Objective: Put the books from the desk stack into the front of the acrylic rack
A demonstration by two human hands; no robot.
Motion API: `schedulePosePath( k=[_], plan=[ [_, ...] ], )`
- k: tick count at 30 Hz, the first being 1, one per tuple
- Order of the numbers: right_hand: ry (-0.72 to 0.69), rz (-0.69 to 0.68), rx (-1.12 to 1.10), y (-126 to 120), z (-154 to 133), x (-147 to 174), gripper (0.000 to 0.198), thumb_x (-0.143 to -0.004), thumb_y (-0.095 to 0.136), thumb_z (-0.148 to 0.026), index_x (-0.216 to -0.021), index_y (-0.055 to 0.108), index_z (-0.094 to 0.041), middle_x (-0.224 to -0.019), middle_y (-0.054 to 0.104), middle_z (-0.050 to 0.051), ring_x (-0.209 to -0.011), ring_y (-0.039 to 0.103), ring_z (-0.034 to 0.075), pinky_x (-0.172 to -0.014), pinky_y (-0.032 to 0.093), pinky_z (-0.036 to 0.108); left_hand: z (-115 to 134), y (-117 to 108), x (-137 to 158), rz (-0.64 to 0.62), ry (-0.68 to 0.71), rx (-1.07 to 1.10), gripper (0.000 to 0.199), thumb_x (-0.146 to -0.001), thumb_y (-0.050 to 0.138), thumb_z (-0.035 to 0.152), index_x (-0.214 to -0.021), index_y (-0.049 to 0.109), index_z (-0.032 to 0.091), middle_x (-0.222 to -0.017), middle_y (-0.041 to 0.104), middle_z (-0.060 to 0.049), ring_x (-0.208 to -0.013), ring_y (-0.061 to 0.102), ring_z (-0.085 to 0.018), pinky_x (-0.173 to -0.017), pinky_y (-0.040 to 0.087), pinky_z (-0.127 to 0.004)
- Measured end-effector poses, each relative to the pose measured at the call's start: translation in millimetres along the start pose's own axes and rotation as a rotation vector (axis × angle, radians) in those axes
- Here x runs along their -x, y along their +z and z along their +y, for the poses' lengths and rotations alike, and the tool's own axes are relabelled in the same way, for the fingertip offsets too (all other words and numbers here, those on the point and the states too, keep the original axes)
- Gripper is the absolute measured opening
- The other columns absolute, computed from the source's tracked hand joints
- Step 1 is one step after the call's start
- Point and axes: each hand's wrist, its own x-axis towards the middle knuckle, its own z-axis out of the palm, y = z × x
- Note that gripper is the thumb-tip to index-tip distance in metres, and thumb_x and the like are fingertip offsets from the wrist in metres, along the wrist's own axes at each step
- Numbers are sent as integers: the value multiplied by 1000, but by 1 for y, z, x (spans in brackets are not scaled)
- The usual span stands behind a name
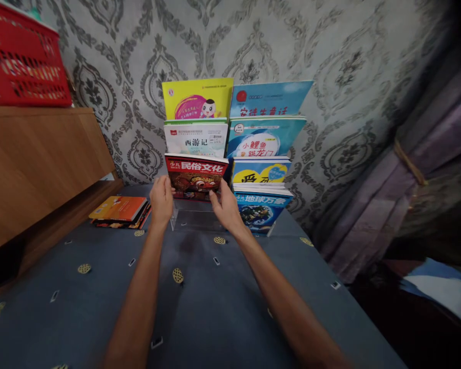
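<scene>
Between my two hands is a dark red book (195,179) with white Chinese lettering, gripped at its left and right edges. My left hand (162,201) is closed on its left side, and my right hand (227,206) pinches the right side. The book is over the lowest front tier of a clear acrylic rack (195,218). Behind it stand a white book (195,141) and a yellow book (197,100). To the right, a blue book with a globe (259,212) stands in front of a yellow-and-blue book (259,171) and two teal books.
A small stack of books (119,210), orange on top, lies left of the rack. Further left is a wooden cabinet (42,164) with a red basket (23,61) on it. Patterned wallpaper backs the blue cloth-covered table (200,318); a tied curtain (392,189) hangs right.
</scene>
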Motion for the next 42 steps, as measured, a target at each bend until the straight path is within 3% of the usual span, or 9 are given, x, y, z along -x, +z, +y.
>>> schedulePosePath(
  k=[6,12,16,20,27,33,42],
  plan=[
    [10,20,86,-1,-1,-1,56,-98,41,-25,-152,31,-23,-112,59,14,-105,58,30,-96,51,54,-11,4,-6,-22,-36,20,42,-100,36,55,-77,50,22,-66,53,1,-57,56,-14,-60,47,-27],
    [-6,29,132,2,1,0,63,-97,39,-23,-158,21,-21,-109,53,14,-101,57,29,-96,51,52,-25,6,-7,-95,-111,94,35,-100,40,48,-76,50,24,-61,58,1,-55,59,-16,-59,47,-28],
    [18,1,144,4,9,2,64,-96,41,-24,-158,23,-19,-111,55,15,-103,58,30,-96,51,52,-19,8,-4,-88,-85,25,21,-98,42,37,-88,54,23,-72,60,-1,-62,60,-17,-63,49,-29],
    [59,-50,168,10,15,5,63,-94,42,-25,-155,29,-13,-113,59,18,-103,60,33,-94,53,54,-13,8,-1,-23,43,-138,10,-94,50,30,-97,54,21,-93,62,-6,-85,61,-21,-81,50,-34],
    [131,-126,216,12,7,6,54,-93,43,-25,-143,44,-4,-118,61,24,-110,59,35,-99,50,53,-20,8,3,-14,68,-249,17,-96,48,30,-107,57,19,-98,63,-9,-96,61,-26,-90,49,-40],
    [191,-198,244,6,-1,4,52,-93,42,-20,-144,42,-8,-131,60,21,-123,56,31,-104,47,48,-17,11,5,-127,-3,-493,25,-98,39,26,-103,61,15,-98,65,-14,-99,62,-29,-89,49,-41],
    [262,-264,358,8,-5,6,54,-94,39,-18,-146,38,-2,-139,55,26,-127,55,32,-102,49,44,-11,18,11,-110,-49,-583,26,-99,35,22,-106,59,14,-102,65,-16,-100,63,-29,-85,49,-38]
  ],
)
